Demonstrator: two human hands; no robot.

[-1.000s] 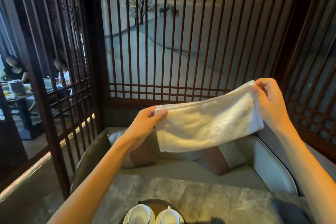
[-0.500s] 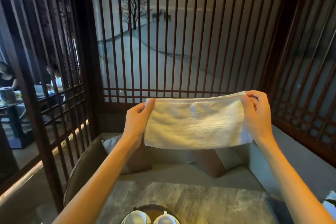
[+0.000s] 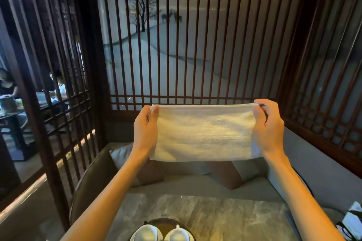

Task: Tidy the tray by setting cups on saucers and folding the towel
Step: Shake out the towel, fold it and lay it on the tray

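Both hands are raised in front of the person, well apart and at the same height. They stretch a cream-white terry towel (image 3: 203, 133) between them. The left hand (image 3: 146, 129) pinches the towel's upper left corner, with the thumb on the near face and the fingers behind the cloth. The right hand (image 3: 268, 129) pinches the upper right corner the same way, its fingers curled over the top edge. The towel hangs flat as a wide rectangle. Its top edge is taut and level and shows more than one layer, and its lower edge hangs free in the air.

Below the hands and nearer the person is a grey marble-patterned table (image 3: 215, 215). On it, under the left hand and towards the middle, stands a dark round tray (image 3: 166, 221), cut by the bottom edge of the view. Two white cups (image 3: 146, 234) sit side by side in the tray. Each appears to rest on one of the white saucers (image 3: 133, 237), though only their far parts show.

Beyond the table, beneath the towel, is a grey upholstered sofa (image 3: 313, 164) with brown and pale cushions (image 3: 225, 177). Behind the hands a dark wooden lattice screen (image 3: 195, 45) stands before a painting of a bare tree and horses (image 3: 144, 6). Far off past the left hand, people (image 3: 7, 88) sit at another table.
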